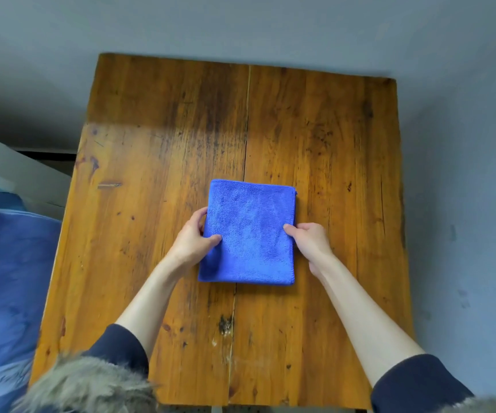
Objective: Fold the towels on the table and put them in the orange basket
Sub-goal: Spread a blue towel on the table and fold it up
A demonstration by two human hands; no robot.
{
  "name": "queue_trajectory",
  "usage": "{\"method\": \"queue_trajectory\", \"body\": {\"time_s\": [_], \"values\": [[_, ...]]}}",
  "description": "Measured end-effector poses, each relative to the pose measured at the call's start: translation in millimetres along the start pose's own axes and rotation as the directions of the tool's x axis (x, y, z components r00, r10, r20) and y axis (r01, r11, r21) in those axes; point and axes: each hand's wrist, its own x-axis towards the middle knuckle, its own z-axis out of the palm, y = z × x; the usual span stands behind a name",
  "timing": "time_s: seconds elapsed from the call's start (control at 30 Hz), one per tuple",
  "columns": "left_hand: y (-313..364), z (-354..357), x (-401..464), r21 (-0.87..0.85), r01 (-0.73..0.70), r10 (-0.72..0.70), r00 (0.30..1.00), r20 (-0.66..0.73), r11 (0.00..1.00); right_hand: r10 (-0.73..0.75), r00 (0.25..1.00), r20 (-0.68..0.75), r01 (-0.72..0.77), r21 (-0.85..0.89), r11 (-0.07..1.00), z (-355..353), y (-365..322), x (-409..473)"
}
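A blue towel [249, 231], folded into a neat rectangle, lies flat in the middle of the wooden table [151, 144]. My left hand [193, 236] grips the towel's left edge, thumb on top and fingers curled at the side. My right hand [308, 238] grips the right edge, thumb pressing on top and fingers tucked beneath. No orange basket is in view.
The table stands on a grey floor [464, 204]. At the left edge is a blue blurred surface [8, 278] with a pale ledge [17, 168] above it. Fur trim of my jacket [91, 389] covers the near table edge.
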Motion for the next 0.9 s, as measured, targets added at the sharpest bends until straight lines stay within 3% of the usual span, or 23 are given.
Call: {"method": "queue_trajectory", "body": {"time_s": [0.3,0.57,0.9], "values": [[-20,-9,-16,-0.156,0.153,-0.132,0.981,0.14,0.976,-0.042,0.982,0.184,0.027,0.08,0.996,-8,18,-8],[-38,-29,-58,-0.282,0.152,-0.11,0.981,0.159,0.947,-0.049,0.909,0.414,0.025,0.061,0.998,-10,11,-37],[-71,-115,-170,-0.496,0.062,-0.097,0.994,-0.044,0.866,-0.177,0.804,0.568,0.201,0.019,0.979,60,-41,-128]]}}
